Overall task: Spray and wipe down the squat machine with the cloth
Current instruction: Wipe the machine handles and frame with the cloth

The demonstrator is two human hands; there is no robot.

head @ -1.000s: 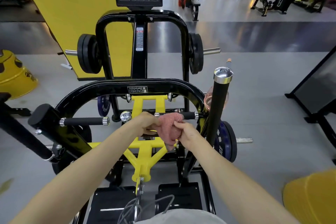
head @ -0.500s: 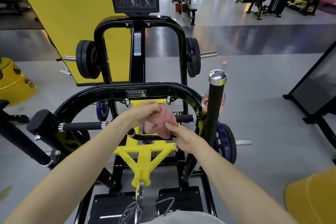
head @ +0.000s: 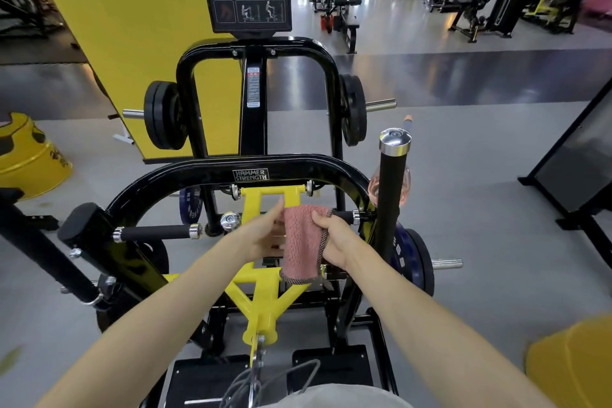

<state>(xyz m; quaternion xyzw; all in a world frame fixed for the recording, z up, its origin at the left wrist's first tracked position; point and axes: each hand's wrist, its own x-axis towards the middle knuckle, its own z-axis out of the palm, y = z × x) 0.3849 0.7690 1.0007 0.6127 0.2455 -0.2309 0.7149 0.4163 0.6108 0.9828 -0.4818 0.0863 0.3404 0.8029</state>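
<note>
The black and yellow squat machine (head: 212, 175) stands right in front of me, labelled SQUAT TRAINER on top. A pink knitted cloth (head: 302, 242) hangs over the machine's right handle area. My right hand (head: 334, 238) grips the cloth's right edge, thumb over its top. My left hand (head: 265, 235) lies against the cloth's left side with fingers stretched out. A pink spray bottle (head: 376, 190) stands partly hidden behind the upright black post (head: 390, 195) on the right.
Black weight plates (head: 164, 119) hang on both sides of the rear frame, blue plates (head: 412, 262) lower down. Two black footplates (head: 331, 364) lie below me. A yellow pillar (head: 116, 26) stands behind, yellow bins at left and lower right, more gym machines far back.
The cloth went from bunched between both hands to hanging unfolded. My left hand's fingers opened flat beside it, and my right hand shifted up onto its right edge.
</note>
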